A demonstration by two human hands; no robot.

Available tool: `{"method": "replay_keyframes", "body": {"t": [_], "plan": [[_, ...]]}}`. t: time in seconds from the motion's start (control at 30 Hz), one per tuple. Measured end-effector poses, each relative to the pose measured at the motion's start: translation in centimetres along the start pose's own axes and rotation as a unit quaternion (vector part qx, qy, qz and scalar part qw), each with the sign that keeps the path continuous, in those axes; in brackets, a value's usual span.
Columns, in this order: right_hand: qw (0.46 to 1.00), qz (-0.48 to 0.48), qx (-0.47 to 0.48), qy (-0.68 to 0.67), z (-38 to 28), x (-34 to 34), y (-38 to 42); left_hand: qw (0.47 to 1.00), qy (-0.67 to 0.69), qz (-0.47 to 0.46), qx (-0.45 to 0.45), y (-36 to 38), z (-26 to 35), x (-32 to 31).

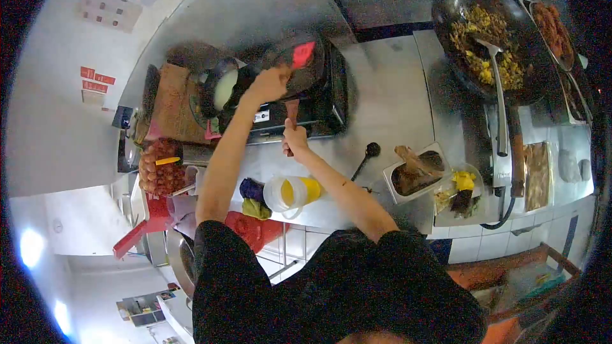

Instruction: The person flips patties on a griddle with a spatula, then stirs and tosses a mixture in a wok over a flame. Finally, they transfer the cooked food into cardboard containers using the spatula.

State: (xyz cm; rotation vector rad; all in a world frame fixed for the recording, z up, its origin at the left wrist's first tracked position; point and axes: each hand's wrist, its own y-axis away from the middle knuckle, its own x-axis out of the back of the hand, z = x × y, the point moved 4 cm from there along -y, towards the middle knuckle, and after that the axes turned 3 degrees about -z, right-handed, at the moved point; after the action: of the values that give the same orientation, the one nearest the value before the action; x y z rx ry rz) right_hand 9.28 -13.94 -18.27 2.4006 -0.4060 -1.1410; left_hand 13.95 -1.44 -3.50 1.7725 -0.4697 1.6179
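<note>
The frying pan is gripped at its handle by the right hand, and a red spatula is clasped in it by the left hand. So cooking here looks midway, while the wok of yellow food seems pretty much done.

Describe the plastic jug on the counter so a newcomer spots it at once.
Start at the steel counter and find the dark frying pan on the portable stove, where both hands work. Come toward the counter's near edge, below the right hand: the jug lies there. It alone is clear plastic with yellow liquid inside, beside purple and green cloths.
</note>
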Motion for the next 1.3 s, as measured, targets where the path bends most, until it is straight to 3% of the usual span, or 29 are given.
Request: {"method": "replay_keyframes", "body": {"t": [0.07, 0.17, 0.23, 0.4, 0.5, 0.53, 0.6, 0.67, 0.7, 0.73, 0.77, 0.8, 0.87, 0.93, 0.97, 1.0, 1.1, 1.17, 1.23, 1.3], "plan": [[1.000, 0.005, -0.007, -0.007, 0.0, 0.0, 0.0, 0.999, -0.012, 0.010, 0.032, -0.2, 0.1, -2.1], [1.000, 0.008, -0.013, -0.022, 0.6, 0.2, -0.6, 1.000, -0.014, 0.001, -0.008, -0.7, 0.9, -5.1], [1.000, -0.006, -0.019, -0.015, 0.6, 0.3, -0.7, 0.999, -0.014, -0.042, 0.008, -0.6, 2.1, -5.9], [0.999, -0.006, -0.051, -0.010, 0.2, 0.0, -0.5, 0.999, -0.003, -0.032, -0.019, 0.0, 1.6, -5.1], [0.999, -0.044, 0.008, -0.030, 1.5, 0.3, -1.7, 0.996, 0.029, 0.002, -0.085, -0.5, -0.2, -2.4], [0.994, -0.093, -0.014, 0.060, 0.2, 0.9, -0.5, 0.998, 0.054, 0.003, -0.030, 0.4, -0.7, -1.0], [0.990, -0.093, -0.005, 0.108, 2.8, 3.5, -3.4, 0.985, 0.107, 0.131, -0.039, 4.1, -0.1, 0.9], [0.982, -0.091, -0.019, 0.167, 3.4, 5.9, -2.5, 0.977, 0.131, 0.167, -0.033, 7.5, -1.2, 1.0], [0.975, -0.091, -0.028, 0.200, 3.4, 7.8, -0.3, 0.963, 0.185, 0.193, 0.017, 9.8, -2.3, 0.9], [0.979, -0.172, 0.019, 0.107, 4.0, 11.1, 1.6, 0.943, 0.242, 0.219, 0.065, 12.0, -3.4, 0.4], [0.941, -0.219, 0.049, 0.251, 1.9, 11.3, 4.4, 0.936, 0.233, 0.255, 0.070, 14.1, -4.4, -0.2], [0.953, -0.182, 0.017, 0.242, 1.0, 12.4, 7.7, 0.929, 0.224, 0.284, 0.078, 16.1, -5.5, -1.3], [0.947, -0.164, 0.033, 0.274, -1.8, 14.3, 14.2, 0.925, 0.242, 0.244, 0.165, 18.6, -7.6, -4.5], [0.965, -0.092, -0.036, 0.242, -1.3, 18.1, 17.0, 0.919, 0.234, 0.279, 0.155, 19.2, -10.5, -10.1], [0.963, -0.092, -0.039, 0.249, -2.0, 18.6, 18.7, 0.917, 0.215, 0.305, 0.139, 19.3, -11.3, -12.1], [0.961, -0.079, -0.019, 0.263, -3.0, 18.7, 20.8, 0.909, 0.259, 0.268, 0.188, 19.0, -11.4, -13.1], [0.959, -0.048, -0.009, 0.280, -3.4, 19.5, 23.2, 0.896, 0.242, 0.296, 0.225, 16.3, -12.8, -16.0], [0.960, -0.023, -0.015, 0.277, -3.0, 20.8, 24.9, 0.907, 0.210, 0.298, 0.211, 15.0, -14.0, -17.1], [0.962, 0.026, 0.038, 0.268, -3.7, 22.8, 26.8, 0.916, 0.179, 0.314, 0.175, 13.2, -12.0, -15.1], [0.962, 0.071, 0.043, 0.260, -4.1, 24.2, 28.6, 0.910, 0.240, 0.235, 0.242, 14.0, -10.1, -13.6]]}}
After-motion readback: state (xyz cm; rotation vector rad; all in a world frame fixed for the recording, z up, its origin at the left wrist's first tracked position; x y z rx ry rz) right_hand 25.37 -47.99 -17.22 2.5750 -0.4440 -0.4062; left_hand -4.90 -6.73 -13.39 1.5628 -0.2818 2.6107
